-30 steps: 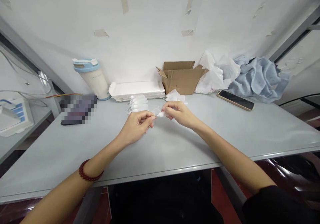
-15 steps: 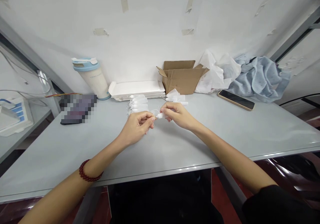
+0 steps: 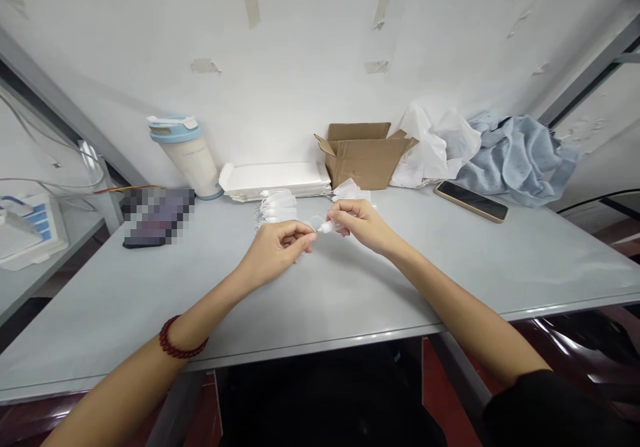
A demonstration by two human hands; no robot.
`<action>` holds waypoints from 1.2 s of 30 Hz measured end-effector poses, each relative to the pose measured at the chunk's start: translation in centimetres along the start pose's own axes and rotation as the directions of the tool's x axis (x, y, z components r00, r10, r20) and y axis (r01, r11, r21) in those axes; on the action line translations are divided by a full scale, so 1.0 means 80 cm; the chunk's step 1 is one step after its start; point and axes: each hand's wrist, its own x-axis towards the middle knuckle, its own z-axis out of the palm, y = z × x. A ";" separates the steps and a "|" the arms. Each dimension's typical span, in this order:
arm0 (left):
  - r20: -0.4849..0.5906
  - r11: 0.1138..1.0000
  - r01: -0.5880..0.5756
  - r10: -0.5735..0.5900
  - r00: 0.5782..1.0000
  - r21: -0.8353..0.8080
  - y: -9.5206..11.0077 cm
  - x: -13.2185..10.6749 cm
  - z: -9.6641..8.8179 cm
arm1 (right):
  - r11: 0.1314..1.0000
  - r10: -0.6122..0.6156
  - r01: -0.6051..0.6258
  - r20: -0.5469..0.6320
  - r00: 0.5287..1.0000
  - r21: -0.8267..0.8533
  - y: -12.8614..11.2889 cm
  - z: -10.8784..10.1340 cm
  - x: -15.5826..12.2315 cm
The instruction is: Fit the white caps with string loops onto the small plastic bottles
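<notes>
Over the middle of the grey table (image 3: pixel 350 300), my left hand (image 3: pixel 277 250) and my right hand (image 3: pixel 363 224) meet fingertip to fingertip. Both are closed in a pinch on one small white piece (image 3: pixel 325 227) with a thin clear loop at its left end. My left wrist wears a dark red bead bracelet (image 3: pixel 175 347). Just behind the hands lies a row of similar small white pieces (image 3: pixel 275 206), and a few more white bits (image 3: pixel 350 189) sit behind my right hand.
Along the wall stand a cream tumbler with a blue lid (image 3: pixel 187 157), a flat stack of white trays (image 3: pixel 275 179), an open cardboard box (image 3: pixel 363 154), a white plastic bag (image 3: pixel 435 144) and blue cloth (image 3: pixel 525 154). A phone (image 3: pixel 470 200) lies at right, a dark pixelated object (image 3: pixel 155 217) at left.
Both hands shifted slightly while keeping hold of the small white piece; the right hand edged a little up and right. Nothing else on the table moved.
</notes>
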 end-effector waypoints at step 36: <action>-0.023 0.847 -0.340 0.382 0.924 0.409 -0.018 -0.004 0.006 | 0.998 0.051 -0.050 0.056 0.997 -0.026 0.005 0.005 0.003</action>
